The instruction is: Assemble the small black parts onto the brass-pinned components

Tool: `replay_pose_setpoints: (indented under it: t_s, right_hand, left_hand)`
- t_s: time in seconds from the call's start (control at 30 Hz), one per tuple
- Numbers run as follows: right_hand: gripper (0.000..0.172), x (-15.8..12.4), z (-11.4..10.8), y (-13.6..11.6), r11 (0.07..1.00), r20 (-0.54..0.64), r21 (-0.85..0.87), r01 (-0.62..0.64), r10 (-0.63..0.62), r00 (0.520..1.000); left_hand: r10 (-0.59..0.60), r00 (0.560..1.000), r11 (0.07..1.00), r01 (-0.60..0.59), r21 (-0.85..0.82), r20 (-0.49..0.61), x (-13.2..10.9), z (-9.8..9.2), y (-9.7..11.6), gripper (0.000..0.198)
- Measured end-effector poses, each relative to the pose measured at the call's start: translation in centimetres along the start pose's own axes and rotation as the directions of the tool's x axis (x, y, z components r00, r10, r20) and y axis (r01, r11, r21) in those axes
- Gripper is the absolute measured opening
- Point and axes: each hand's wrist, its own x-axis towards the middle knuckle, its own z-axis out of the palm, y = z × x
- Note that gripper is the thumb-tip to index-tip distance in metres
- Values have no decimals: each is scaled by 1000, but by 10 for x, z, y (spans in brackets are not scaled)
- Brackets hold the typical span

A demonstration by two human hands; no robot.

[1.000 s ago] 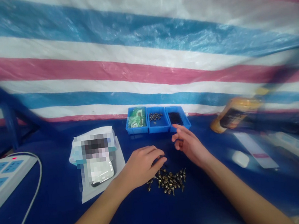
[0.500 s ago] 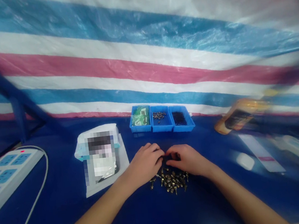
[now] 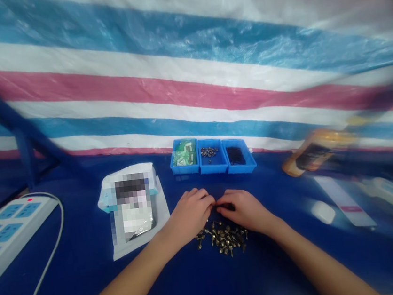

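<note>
My left hand (image 3: 188, 217) and my right hand (image 3: 245, 210) meet fingertip to fingertip on the blue table, just behind a pile of small brass-coloured screws (image 3: 224, 239). Both hands have their fingers curled into a pinch around something small and dark that I cannot make out. Three small blue bins stand in a row behind the hands: one with green parts (image 3: 184, 161), one with a few screws (image 3: 212, 161), one with black parts (image 3: 239, 160).
A white packet and a phone on paper (image 3: 134, 206) lie left of my hands. A white power strip (image 3: 5, 233) with its cable is at the far left. An orange device (image 3: 313, 157), a white mouse-like object (image 3: 322, 212) and white strips lie at the right. A striped tarpaulin hangs behind.
My right hand came back from near the black-parts bin and closed against my left hand above the screw pile. Over the last half second both hands have barely shifted.
</note>
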Motion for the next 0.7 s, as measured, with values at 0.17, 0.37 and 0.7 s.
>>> replay_pose_setpoints:
  t_s: [0.17,0.37,0.7]
  right_hand:
    - [15,1,0,-4,1000,6,1,-22,22,1000]
    - [6,1,3,-7,997,-13,-24,-71,71,997]
    - [8,1,5,-7,999,-31,9,-49,49,998]
  left_hand:
    - [-23,999,1000,23,-2,47,1,-3,1,17]
    - [-34,998,999,34,-6,44,2,-3,0,14]
    - [-37,999,999,36,11,31,4,-4,1,16]
